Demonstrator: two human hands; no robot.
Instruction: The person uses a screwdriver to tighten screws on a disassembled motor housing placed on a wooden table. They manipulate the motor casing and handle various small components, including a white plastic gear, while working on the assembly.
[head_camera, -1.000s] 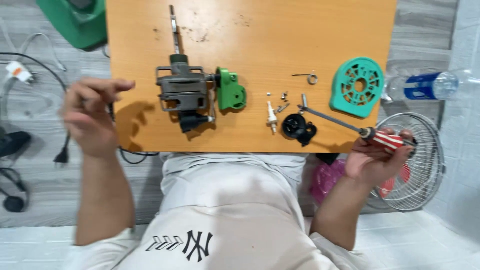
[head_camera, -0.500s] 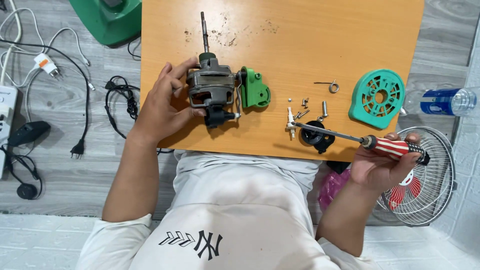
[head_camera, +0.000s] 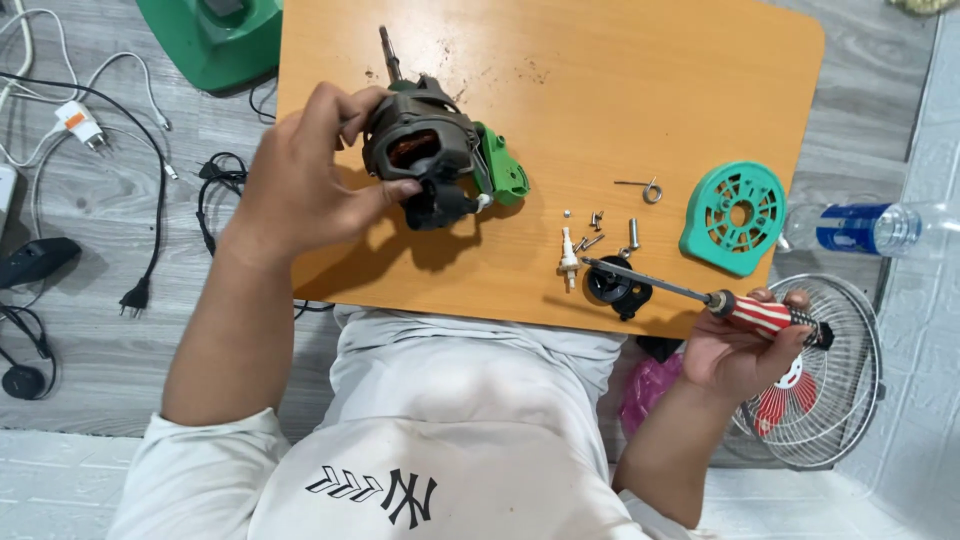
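Observation:
My left hand (head_camera: 305, 190) grips a dark fan motor (head_camera: 420, 150) with copper windings, a steel shaft and a green plastic bracket (head_camera: 503, 172), and tilts it up off the wooden board (head_camera: 620, 90). My right hand (head_camera: 740, 350) holds a screwdriver (head_camera: 700, 297) with a red-and-white striped handle; its tip points left, over a small black round part (head_camera: 612, 288). Loose screws (head_camera: 595, 225), a small white-and-brass piece (head_camera: 568, 258) and a wire spring clip (head_camera: 645, 186) lie between the two hands.
A teal round vented cover (head_camera: 735, 215) lies at the board's right edge. A plastic water bottle (head_camera: 865, 228) and a wire fan guard (head_camera: 825, 400) sit on the floor to the right. A green fan base (head_camera: 215, 35) and black cables with a plug (head_camera: 135, 295) lie to the left.
My left hand came in from the left, took hold of the motor and lifted its near end. The screwdriver in my right hand barely shifted.

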